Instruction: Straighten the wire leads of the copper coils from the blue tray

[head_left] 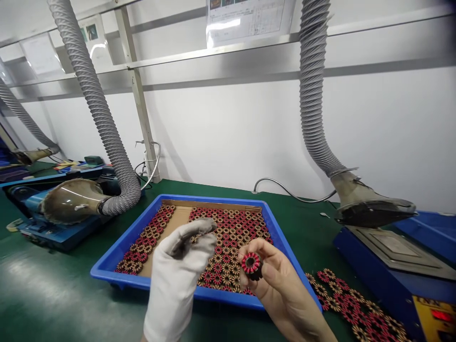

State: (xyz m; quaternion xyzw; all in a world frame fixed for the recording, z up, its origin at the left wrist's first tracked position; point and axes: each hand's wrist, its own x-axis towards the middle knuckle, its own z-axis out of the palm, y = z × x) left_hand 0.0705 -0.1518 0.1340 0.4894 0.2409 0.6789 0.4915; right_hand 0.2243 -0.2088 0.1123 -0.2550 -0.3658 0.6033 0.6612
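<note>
My right hand (pixel 281 285), bare, pinches a small motor stator (pixel 251 264) between thumb and fingers. Its round end faces me, with red windings around a dark central hole. Just left of it is my left hand (pixel 181 266) in a white glove with dark smudged fingertips. Its fingers are bent but apart from the thumb, and nothing shows between them. Both hands are above the near part of a blue tray (pixel 124 281). Many stators with red or copper-coloured windings (pixel 235 228) stand packed in rows inside, and a strip of cardboard (pixel 177 219) shows at left.
More stators (pixel 352 304) lie on the green table (pixel 64 289) at right, beside a blue machine with a metal plate (pixel 399 244). A fume hose (pixel 313 95) with a hood hangs over that machine. Another hose (pixel 96 104) reaches a hood beside blue equipment (pixel 46 237) at left.
</note>
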